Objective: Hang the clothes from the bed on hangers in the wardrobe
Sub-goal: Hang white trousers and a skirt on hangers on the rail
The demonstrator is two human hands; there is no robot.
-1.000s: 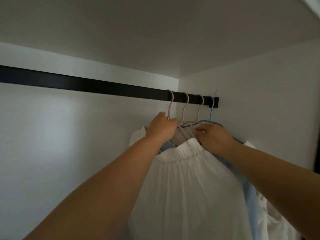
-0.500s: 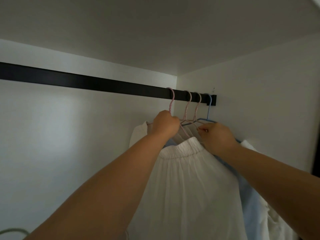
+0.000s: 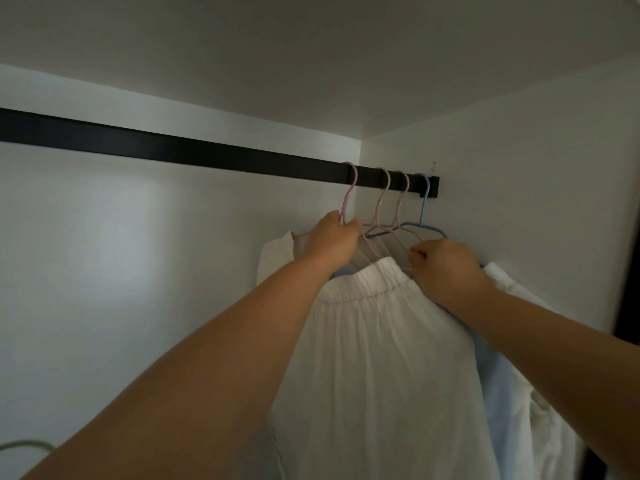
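While left hand [image 3: 332, 242] grips pink hanger [image 3: 347, 199] neck mid-frame and right hand [image 3: 446, 268] pinches white skirt [image 3: 374, 341] waistband, skirt risks slipping off.

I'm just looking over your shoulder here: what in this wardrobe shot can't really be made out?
Head view only:
- What the right hand pinches: its fingers curl away from the camera.
- The shoulders of the pink hangers: hidden by the left hand and the white garment.
- The pale blue garment and the white one behind it: mostly covered by the right forearm.
- The garments' hems and the rail's left end: cut off by the edges.
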